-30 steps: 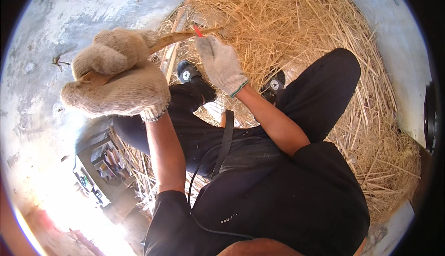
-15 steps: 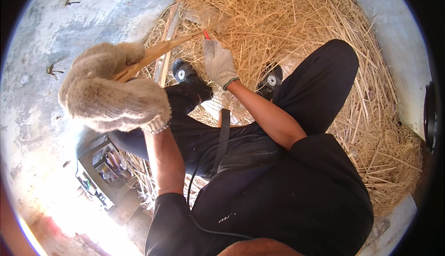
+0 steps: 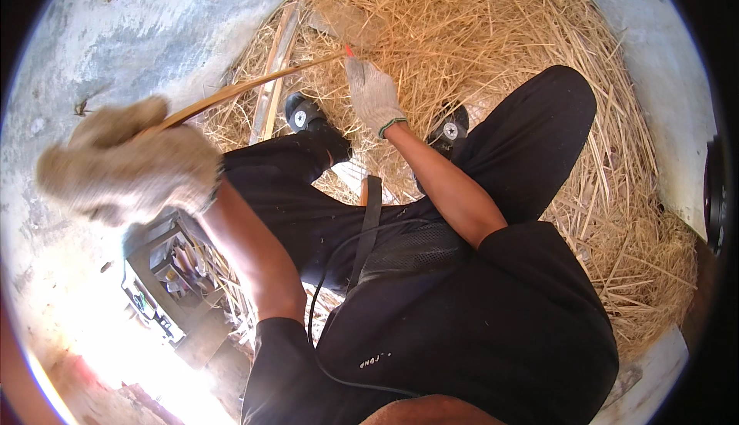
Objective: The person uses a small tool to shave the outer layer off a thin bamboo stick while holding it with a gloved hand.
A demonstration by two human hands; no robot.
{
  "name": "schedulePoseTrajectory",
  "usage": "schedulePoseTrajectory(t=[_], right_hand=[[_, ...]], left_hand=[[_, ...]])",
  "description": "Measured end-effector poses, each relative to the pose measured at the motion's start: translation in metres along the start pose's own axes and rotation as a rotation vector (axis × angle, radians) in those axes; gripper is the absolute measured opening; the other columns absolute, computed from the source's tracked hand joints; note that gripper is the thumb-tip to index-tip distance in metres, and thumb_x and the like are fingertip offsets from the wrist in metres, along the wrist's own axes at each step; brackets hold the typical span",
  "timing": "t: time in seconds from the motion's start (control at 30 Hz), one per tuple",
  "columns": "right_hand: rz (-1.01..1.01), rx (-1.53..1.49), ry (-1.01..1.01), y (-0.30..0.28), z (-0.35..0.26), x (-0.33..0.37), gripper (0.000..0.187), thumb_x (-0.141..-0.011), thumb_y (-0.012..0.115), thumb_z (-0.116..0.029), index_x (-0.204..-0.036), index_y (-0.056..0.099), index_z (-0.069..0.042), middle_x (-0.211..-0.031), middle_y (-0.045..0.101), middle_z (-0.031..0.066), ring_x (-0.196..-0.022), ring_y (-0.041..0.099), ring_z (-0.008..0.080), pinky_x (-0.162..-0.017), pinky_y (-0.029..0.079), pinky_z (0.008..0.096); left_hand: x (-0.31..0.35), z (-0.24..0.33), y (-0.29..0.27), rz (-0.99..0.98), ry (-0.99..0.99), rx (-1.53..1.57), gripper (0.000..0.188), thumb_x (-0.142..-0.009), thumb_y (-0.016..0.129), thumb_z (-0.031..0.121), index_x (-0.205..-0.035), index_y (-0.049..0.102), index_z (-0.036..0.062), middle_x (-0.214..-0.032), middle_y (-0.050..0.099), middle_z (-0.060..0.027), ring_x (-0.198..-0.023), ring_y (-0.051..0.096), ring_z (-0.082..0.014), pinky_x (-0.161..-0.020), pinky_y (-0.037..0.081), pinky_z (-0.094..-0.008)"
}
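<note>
A thick, fuzzy beige glove covers my left hand (image 3: pixel 127 167), which is out at the left, blurred by motion, and closed around a long bamboo strip (image 3: pixel 239 88). The strip runs up and to the right, thinning toward its far end. That end meets a small red-handled tool (image 3: pixel 349 51) poking out of the fist of my right hand (image 3: pixel 373 98). The right hand wears a thin whitish glove with a green cuff. Its fingers are closed on the tool, whose blade or working part I cannot make out.
Loose straw-like shavings (image 3: pixel 477 25) spread over the floor ahead and to the right. Wooden slats (image 3: pixel 275 71) lie beyond my left shoe (image 3: pixel 304 113). A wooden box of small items (image 3: pixel 173 267) stands at lower left, beside a bluish-white wall (image 3: pixel 177 17).
My left hand has pulled left and slightly down, drawing the strip with it, so more of its length shows. The right hand has shifted only slightly to the right.
</note>
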State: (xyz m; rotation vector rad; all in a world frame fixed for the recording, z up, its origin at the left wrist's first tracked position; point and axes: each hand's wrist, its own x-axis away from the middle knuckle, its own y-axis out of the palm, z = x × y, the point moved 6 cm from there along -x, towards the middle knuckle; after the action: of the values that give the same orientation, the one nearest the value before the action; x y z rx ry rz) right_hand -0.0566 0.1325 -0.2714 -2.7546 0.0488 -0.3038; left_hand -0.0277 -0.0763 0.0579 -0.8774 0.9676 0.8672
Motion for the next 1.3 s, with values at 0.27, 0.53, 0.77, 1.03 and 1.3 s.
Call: schedulePoseTrajectory(t=[0.27,0.53,0.77,1.03,1.3], right_hand=[[0.125,-0.161,0.193,-0.04,-0.003,-0.005,0.066,-0.103,0.038,-0.058,-0.106,0.066,0.001,-0.071,0.065,0.0244,-0.068,0.065,0.0433,-0.064,0.051,0.0489],[0.176,-0.113,-0.048,-0.073,-0.025,-0.015,0.065,-0.102,0.045,-0.057,-0.117,0.067,0.002,-0.077,0.065,0.0179,-0.074,0.063,0.0254,-0.07,0.05,0.0374],[-0.192,0.462,0.334,-0.012,0.096,-0.053,0.082,-0.102,0.019,-0.061,-0.117,0.068,0.003,-0.116,0.065,0.0311,-0.112,0.062,0.0464,-0.099,0.045,0.0508],[-0.244,-0.362,0.764,0.0,0.101,-0.028,0.064,-0.1,0.036,-0.065,-0.077,0.053,-0.008,-0.057,0.046,0.0036,-0.042,0.038,0.0158,-0.039,0.03,0.0342],[-0.636,-1.603,0.992,0.025,0.132,-0.029,0.051,-0.102,0.043,-0.058,-0.085,0.048,-0.011,-0.053,0.028,-0.0089,-0.036,0.024,0.0061,-0.033,0.021,0.0264]], left_hand=[[0.008,0.003,0.059,0.309,-0.426,0.448,0.04,-0.088,0.068,0.029,-0.067,0.052,-0.0003,-0.055,0.055,-0.0103,-0.034,0.051,-0.0155,-0.034,0.049,-0.0276],[0.001,0.008,0.063,0.268,-0.456,0.561,0.035,-0.083,0.071,0.022,-0.065,0.051,-0.001,-0.051,0.051,-0.0118,-0.032,0.046,-0.0195,-0.035,0.053,-0.0364],[0.003,-0.017,0.064,0.156,-0.411,0.878,0.04,-0.09,0.072,0.028,-0.068,0.053,0.0,-0.054,0.057,-0.0179,-0.032,0.049,-0.0191,-0.029,0.044,-0.0299],[0.012,-0.048,0.051,0.175,-0.522,0.664,0.036,-0.092,0.072,0.024,-0.079,0.052,-0.0031,-0.053,0.053,-0.0155,-0.035,0.052,-0.018,-0.032,0.047,-0.029],[0.033,-0.021,0.091,0.206,-0.58,0.712,0.024,-0.089,0.065,0.02,-0.073,0.051,0.0089,-0.051,0.047,-0.0026,-0.034,0.041,-0.0108,-0.031,0.038,-0.0269]])
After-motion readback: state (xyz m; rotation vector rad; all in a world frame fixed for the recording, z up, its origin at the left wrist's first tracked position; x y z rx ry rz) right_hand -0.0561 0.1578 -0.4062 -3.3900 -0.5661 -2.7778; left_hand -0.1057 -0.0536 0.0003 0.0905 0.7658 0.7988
